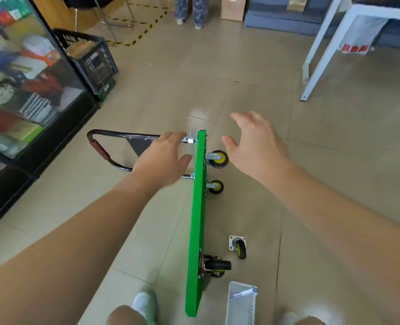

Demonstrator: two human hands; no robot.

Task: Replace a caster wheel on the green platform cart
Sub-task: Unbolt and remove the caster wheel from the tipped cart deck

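Three wheels show on the green cart (197,219), which stands tipped on its long edge on the floor so that its underside faces right, where I can get at the mounts. Two yellow-hubbed wheels (220,159) sit at the far end and a black one (217,265) at the near end. A fourth, loose wheel (238,247) lies on the floor just beside the near end, apart from the deck. I judge it is either the one taken off or the spare, laid close to its corner. That corner is hidden from me.

My left hand (163,158) reaches over the folded handle (100,151) near its hinge, fingers straight and loosely spread. It looks placed to steady the cart, though I cannot tell if it touches the tube. My right hand (255,146) hovers near the far wheels with its fingers spread wide, holding nothing.

A white basket (248,310) with a wrench (243,293) in it sits near my feet, just right of the cart and within easy reach.

The floor (335,184) is pale, glossy tile, so I expect the cart's edge could slide. A glass display case (30,90) and a black crate (93,62) stand at left and a white table (323,55) at right. Someone's legs (192,10) show at the far end, by striped floor tape (145,34).
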